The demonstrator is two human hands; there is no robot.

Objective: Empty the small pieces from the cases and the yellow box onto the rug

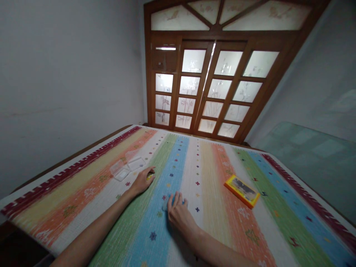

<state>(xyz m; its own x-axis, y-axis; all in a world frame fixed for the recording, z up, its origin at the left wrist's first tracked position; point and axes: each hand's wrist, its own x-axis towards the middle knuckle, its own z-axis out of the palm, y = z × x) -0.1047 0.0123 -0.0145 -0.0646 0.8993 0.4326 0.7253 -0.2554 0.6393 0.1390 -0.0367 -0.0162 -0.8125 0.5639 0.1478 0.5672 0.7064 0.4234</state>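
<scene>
My left hand (pixel 142 181) rests on the table with its fingers curled over a small yellow object (pixel 150 176), mostly hidden beneath them. Nearer to me, my right hand (pixel 178 212) is bent over a small blue object (pixel 173 200). Something clear, perhaps a lid or case, shows at that hand's left edge; its kind is too blurred to tell. Just beyond my left hand lie a clear plastic box (pixel 120 172) and another clear plastic piece (pixel 136 163), which looks like an open case.
A striped, colourful cloth (pixel 214 207) covers the table. On the right lies a flat yellow-orange box (pixel 242 190) with a dark picture on top. Behind the table stand wooden doors (pixel 191 89) with frosted panes; a greenish glass panel (pixel 306 159) leans at the right wall.
</scene>
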